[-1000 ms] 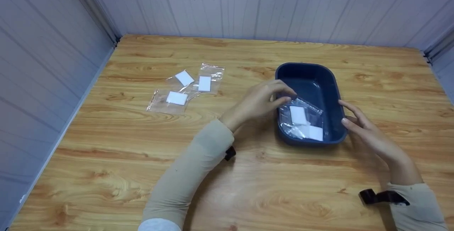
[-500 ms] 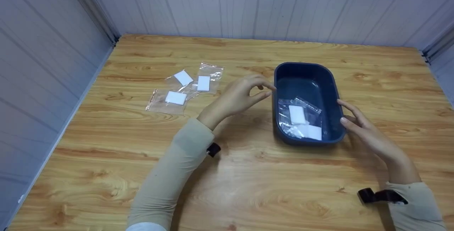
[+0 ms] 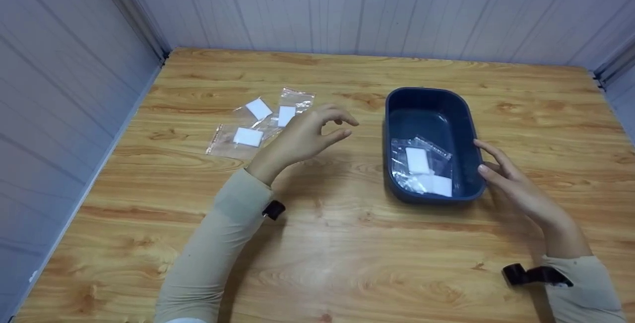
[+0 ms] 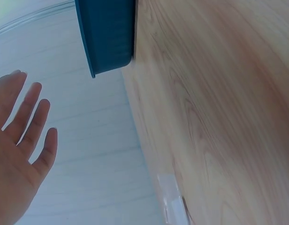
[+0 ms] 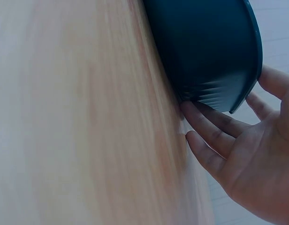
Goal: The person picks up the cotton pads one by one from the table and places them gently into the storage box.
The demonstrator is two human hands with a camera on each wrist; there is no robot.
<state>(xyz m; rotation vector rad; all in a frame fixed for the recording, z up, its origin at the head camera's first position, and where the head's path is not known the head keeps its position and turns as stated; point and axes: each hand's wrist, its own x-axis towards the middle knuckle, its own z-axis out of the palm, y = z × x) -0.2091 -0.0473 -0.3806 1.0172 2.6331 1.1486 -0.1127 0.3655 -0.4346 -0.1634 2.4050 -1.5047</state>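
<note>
A dark blue plastic bin [image 3: 421, 122] stands on the table, right of centre. Inside its near end lie clear zip bags with white rectangular pieces [image 3: 417, 161], overlapping each other. My right hand [image 3: 518, 191] touches the bin's right side, thumb at the rim and the other fingers loosely extended along the outer wall [image 5: 205, 51]. Left of the bin, my left hand [image 3: 305, 137] hovers over the table with relaxed fingers, holding nothing. Beyond it are three more zip bags, with white pieces [image 3: 248, 137] in them, one partly hidden by that hand.
The wood-grain table [image 3: 317, 258] runs back to a pale panelled wall [image 3: 337, 10]. Another panelled wall [image 3: 54, 95] borders it on the left. A small black camera [image 3: 516, 274] is strapped at the right wrist.
My left hand has drawn back from above the bin, moving left toward the bags on the table. The right hand and the bin have stayed in place.
</note>
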